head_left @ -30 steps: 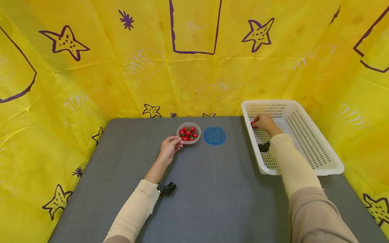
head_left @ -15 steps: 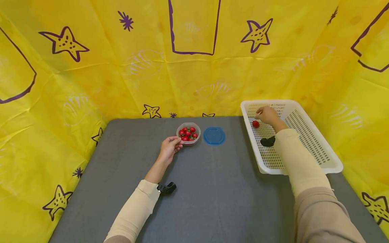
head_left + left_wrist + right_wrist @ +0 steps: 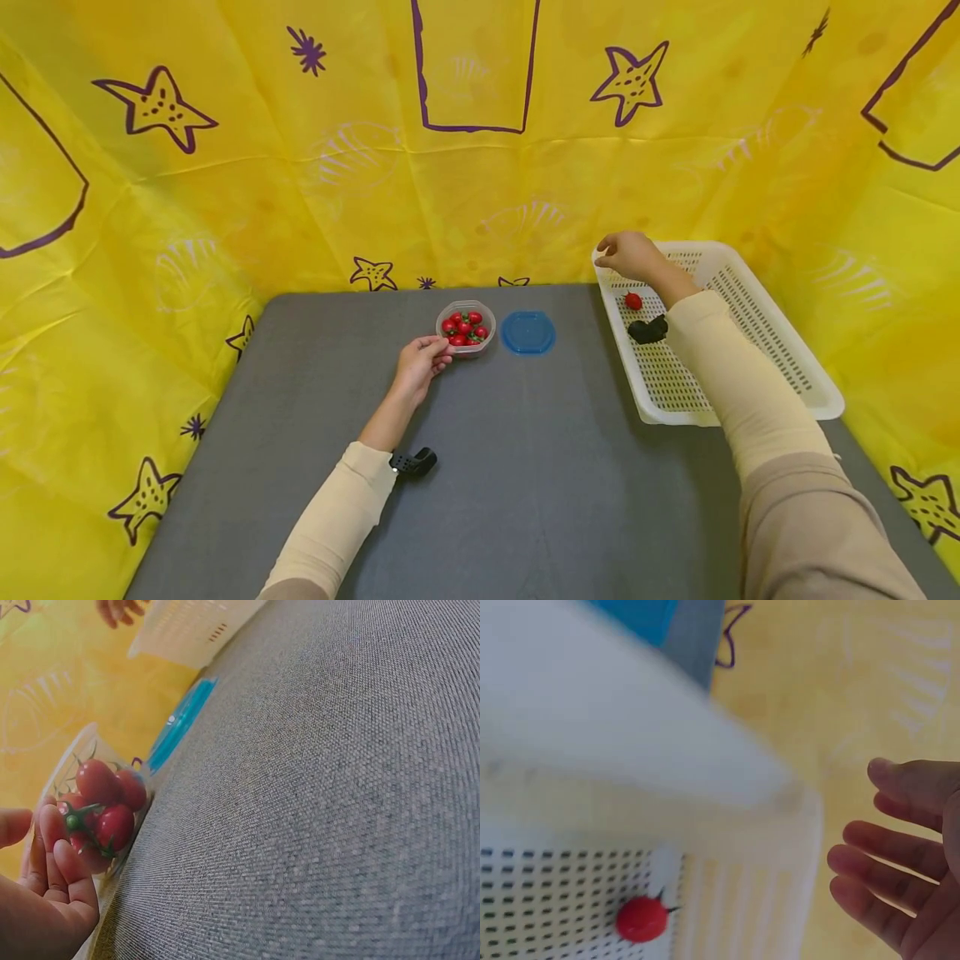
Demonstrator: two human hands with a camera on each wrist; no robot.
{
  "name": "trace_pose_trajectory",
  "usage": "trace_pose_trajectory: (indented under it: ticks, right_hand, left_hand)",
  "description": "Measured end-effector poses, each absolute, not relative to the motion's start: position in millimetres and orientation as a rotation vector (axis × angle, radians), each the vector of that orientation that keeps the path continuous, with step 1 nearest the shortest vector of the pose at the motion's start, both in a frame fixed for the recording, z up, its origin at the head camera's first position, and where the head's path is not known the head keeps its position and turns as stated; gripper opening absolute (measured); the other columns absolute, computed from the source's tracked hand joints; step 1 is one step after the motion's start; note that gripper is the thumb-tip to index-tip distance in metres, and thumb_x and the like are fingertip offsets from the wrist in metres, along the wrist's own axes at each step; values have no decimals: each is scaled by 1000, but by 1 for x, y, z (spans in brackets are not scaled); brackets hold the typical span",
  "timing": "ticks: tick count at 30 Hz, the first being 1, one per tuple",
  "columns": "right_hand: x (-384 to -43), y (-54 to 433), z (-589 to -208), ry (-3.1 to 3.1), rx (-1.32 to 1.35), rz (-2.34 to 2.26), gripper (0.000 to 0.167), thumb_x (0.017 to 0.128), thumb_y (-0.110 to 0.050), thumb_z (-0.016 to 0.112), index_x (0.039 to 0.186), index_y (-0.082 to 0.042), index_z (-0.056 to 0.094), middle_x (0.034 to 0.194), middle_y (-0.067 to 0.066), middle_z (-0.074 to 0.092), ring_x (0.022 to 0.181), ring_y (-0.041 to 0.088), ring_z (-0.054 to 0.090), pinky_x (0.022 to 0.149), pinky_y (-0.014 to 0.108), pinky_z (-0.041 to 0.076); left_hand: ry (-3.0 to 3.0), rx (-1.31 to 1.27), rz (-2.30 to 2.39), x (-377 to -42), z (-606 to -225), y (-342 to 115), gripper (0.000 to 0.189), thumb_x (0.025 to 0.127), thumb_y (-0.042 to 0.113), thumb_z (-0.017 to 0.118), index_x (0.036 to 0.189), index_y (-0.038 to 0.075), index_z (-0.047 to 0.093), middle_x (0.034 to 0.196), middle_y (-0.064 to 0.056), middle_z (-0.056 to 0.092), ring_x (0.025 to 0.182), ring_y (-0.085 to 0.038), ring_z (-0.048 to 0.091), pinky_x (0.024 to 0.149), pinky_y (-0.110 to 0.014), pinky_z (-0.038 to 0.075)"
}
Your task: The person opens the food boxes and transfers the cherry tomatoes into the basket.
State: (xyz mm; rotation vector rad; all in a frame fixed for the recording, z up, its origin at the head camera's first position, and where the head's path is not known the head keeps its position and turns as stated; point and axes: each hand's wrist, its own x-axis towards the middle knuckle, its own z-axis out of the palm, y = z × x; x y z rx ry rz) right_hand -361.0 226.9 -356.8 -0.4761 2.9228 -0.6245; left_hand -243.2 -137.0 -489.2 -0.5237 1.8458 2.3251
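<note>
One tomato point(image 3: 633, 302) is now released into the basket point(image 3: 752, 310), apparently transferred; the right hand point(image 3: 632, 255) is lifted, grip apart, while the container point(image 3: 472, 352) is pinched by the left hand point(image 3: 417, 364).

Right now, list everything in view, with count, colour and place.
Container: 1, clear, on the table's far side, left of the lid
Small tomatoes: several, exact count unclear, red with green stems, inside the container
Lid: 1, blue, flat on the table between container and basket
Basket: 1, white, far right of the table
Lone tomato: 1, red, inside the basket on its left side
Table: 1, grey, under everything
Backdrop: yellow with purple drawings, behind and at both sides
Black wrist devices: 2, black, one at each wrist
Sleeves: 2, cream, brown higher up, on both arms
Left hand: 1, at the container's near-left edge
Right hand: 1, over the basket's far-left corner
</note>
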Motion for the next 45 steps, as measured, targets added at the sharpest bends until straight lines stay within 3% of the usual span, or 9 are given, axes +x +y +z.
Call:
trace_pose_trajectory:
  ticks: [11,22,35,45]
  right_hand:
    - [-352,156,-342,2908,-712,-533,36,94,-19,63,121,4,61,114,26,67,101,38,64,91,49,49]
    - [-345,103,-358,2829,-915,-476,32,93,-20,65,117,0,66,109,19,71,101,33,66,92,45,50]
    - [-332,52,-397,2673,-956,-605,29,93,-16,65,117,0,66,107,15,72,98,28,66,88,38,53]
    - [-320,23,-420,2714,-844,-568,29,93,-22,65,117,-4,67,110,12,72,98,25,67,87,35,54]
  left_hand:
    - [1845,-527,2318,-244,-489,-139,10,97,12,57,104,6,54,68,6,67,61,-6,60,64,-21,48]
    - [1843,-529,2308,-244,-492,-139,13,97,14,59,105,5,55,69,6,68,60,-6,59,65,-21,48]
    - [1823,-506,2300,-242,-486,-139,14,98,14,58,107,4,54,70,7,67,63,-7,59,67,-22,48]
    - [1799,-496,2319,-247,-492,-140,8,97,11,57,103,6,55,69,7,68,61,-5,58,63,-20,47]
